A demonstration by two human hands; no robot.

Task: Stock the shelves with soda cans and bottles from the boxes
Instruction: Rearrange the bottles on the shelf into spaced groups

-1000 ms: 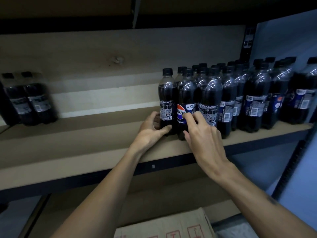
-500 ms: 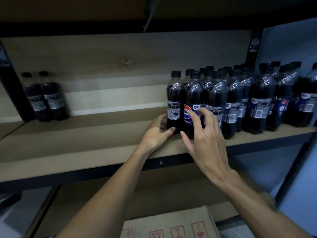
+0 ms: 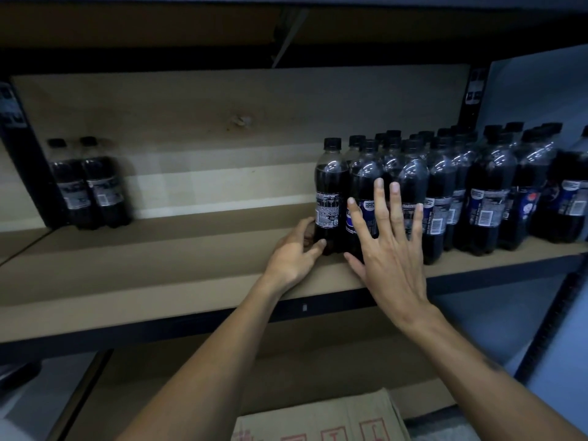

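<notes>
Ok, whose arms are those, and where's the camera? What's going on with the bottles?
No machine here: those are a person's own arms. The picture comes from a camera worn on their head, looking down. The left hand grips the bottom of the end bottle in a crowd of dark soda bottles on a wooden shelf. The right hand is open, fingers spread before the next bottles, holding nothing. Two more bottles stand far left; a cardboard box sits below.
</notes>
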